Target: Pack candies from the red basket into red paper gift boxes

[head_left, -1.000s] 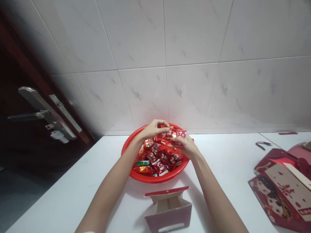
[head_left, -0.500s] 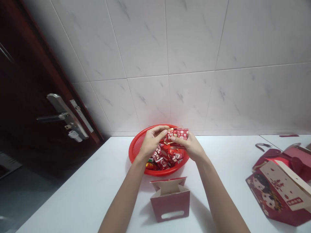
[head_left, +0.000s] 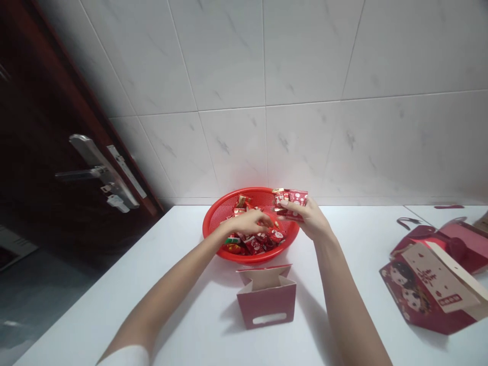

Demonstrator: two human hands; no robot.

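My right hand point(head_left: 313, 219) is closed on a few red wrapped candies point(head_left: 297, 199), with its thumb across the front, over the right rim of a red plastic basket point(head_left: 212, 218). My left hand point(head_left: 249, 221) reaches over the candies point(head_left: 254, 245) in the basket. Its fingers are bent and a little apart, with nothing visible in them. Most of the pile is red packets, with a green one and a gold one among them. In front of the basket stands a dark red cardboard box point(head_left: 267, 306), open at the top, with a handle slot.
To the right lie printed red gift boxes point(head_left: 430, 290), one showing two cartoon figures, with a dark ribbon point(head_left: 408, 222) behind. The white table point(head_left: 183, 325) meets a tiled wall point(head_left: 236, 147). A dark door point(head_left: 41, 152) with a lever handle is at left.
My left hand has left the candies in my right hand and moved down into the basket. My right hand, still holding its candies, has shifted slightly right. The whole view has tilted a little.
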